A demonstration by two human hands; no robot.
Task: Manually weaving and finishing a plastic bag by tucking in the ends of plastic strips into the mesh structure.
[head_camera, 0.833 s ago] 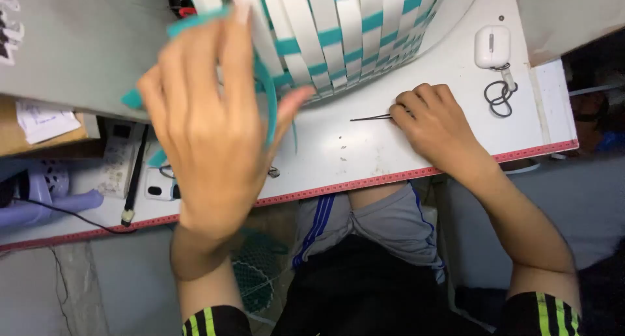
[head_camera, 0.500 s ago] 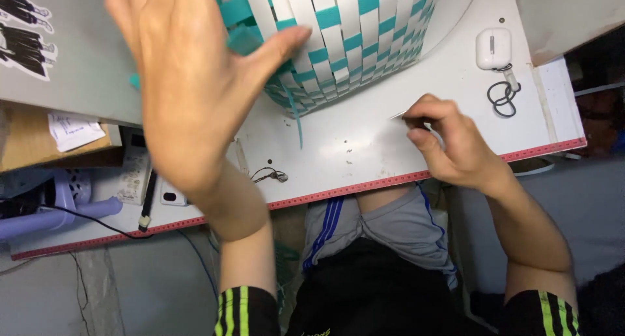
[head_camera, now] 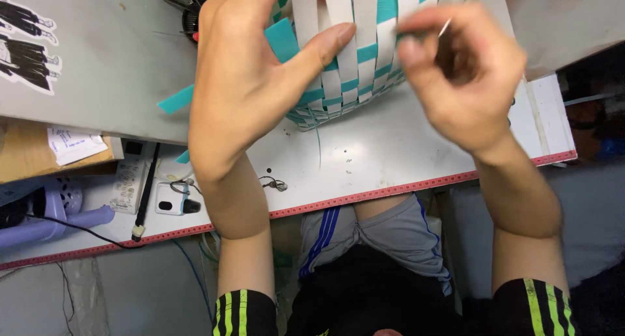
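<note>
White table (head_camera: 390,154) with a red-edged front rim fills the middle of the frame, seen from above. At upper centre stands a woven basket (head_camera: 364,62) of flat white and teal strips, smooth and ribbon-like. The left hand (head_camera: 247,82) spreads over the basket's left side, thumb pressed flat against the weave, fingers wrapped round it. The right hand (head_camera: 465,69), at upper right, pinches a thin metal needle (head_camera: 445,27) between closed fingers beside the weave. Half a second earlier the right hand rested lower on the table; it has since risen to the basket. A loose teal strip (head_camera: 176,100) juts out at left.
</note>
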